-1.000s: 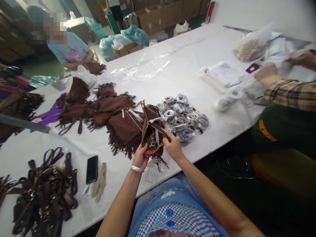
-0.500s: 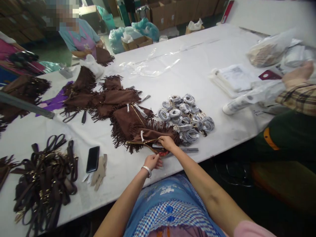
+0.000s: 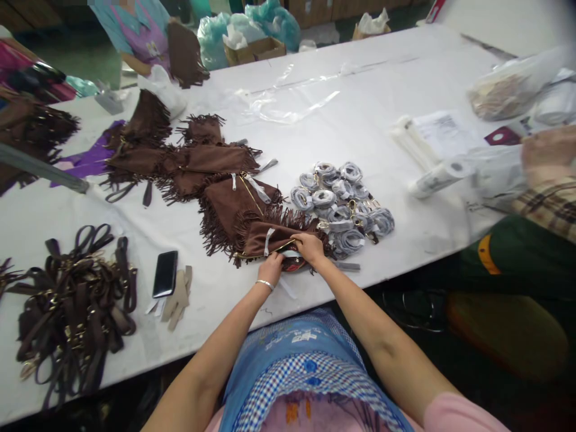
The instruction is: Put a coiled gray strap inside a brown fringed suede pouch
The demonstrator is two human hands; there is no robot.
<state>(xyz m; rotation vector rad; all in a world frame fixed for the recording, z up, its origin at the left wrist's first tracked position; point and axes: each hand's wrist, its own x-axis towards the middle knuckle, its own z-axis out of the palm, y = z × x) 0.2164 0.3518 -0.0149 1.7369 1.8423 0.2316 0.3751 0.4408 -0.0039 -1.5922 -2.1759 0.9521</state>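
A brown fringed bag (image 3: 256, 238) lies near the table's front edge with its zipped mouth spread, showing a reddish lining. My right hand (image 3: 310, 247) pinches the far rim of that mouth. At the near side, my left hand (image 3: 271, 268), with a bracelet at the wrist, has its fingers closed on the bag's edge; the fingertips are partly hidden. More brown fringed bags (image 3: 211, 168) lie just beyond, overlapping one another. Right of the bag sits a cluster of coiled grey straps (image 3: 342, 201) with gold clasps.
Brown straps (image 3: 81, 300) lie heaped at left, near a black phone (image 3: 165, 274) and beige strips (image 3: 177, 300). A grey pole (image 3: 42, 168) juts in. Co-workers are across the table and at right, where a hand (image 3: 549, 153) rests by plastic bags (image 3: 499, 96).
My left hand has moved up from below the bag onto its near edge. The bag's mouth is held wider. The view has shifted, and the person across has lifted a brown piece.
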